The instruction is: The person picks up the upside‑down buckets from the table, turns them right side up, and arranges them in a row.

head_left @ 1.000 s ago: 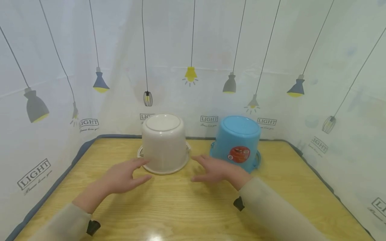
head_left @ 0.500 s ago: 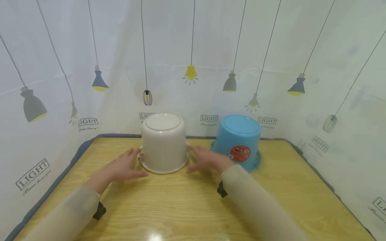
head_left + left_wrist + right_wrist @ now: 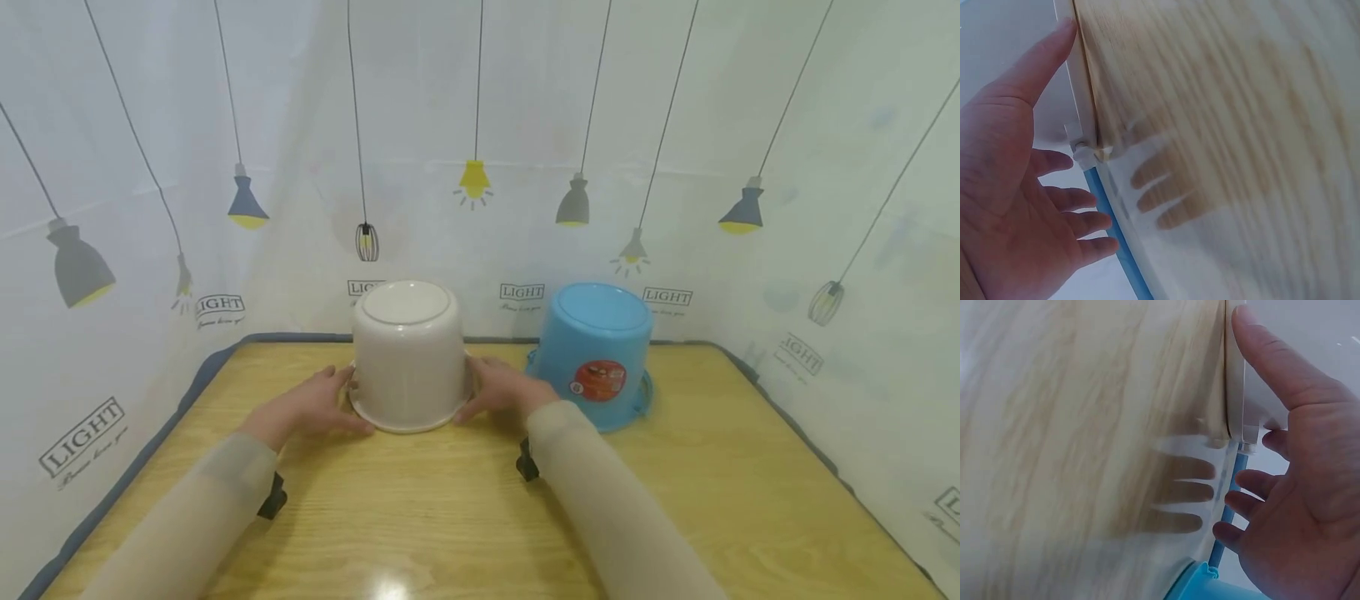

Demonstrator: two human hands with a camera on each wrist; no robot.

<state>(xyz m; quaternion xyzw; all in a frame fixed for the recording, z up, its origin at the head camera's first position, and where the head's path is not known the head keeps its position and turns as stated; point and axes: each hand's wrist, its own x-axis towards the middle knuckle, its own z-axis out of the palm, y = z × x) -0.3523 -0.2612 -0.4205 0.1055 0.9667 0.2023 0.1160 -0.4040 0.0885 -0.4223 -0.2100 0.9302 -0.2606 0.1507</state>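
A white bucket [image 3: 408, 367] stands upside down on the wooden table [image 3: 420, 517], its rim on the tabletop. My left hand [image 3: 318, 406] is at its left side, thumb tip at the rim [image 3: 1079, 81]. In the left wrist view the other fingers spread beside the handle lug [image 3: 1085, 155], loosely extended. My right hand [image 3: 498, 389] mirrors this on the right side, thumb along the rim and fingers apart near the other lug [image 3: 1249, 440]. Close behind the right hand stands an upturned blue bucket [image 3: 592, 350] with a red label [image 3: 600, 381].
Behind and at both sides hangs a white curtain [image 3: 420, 108] printed with lamps and the word LIGHT. Dark blue edging [image 3: 285, 337] runs along the table's back. Each wrist carries a small black device [image 3: 273, 497].
Both hands have moved forward and inward to the sides of the white bucket, the thumbs reaching its rim. Both buckets have stayed in place on the table.
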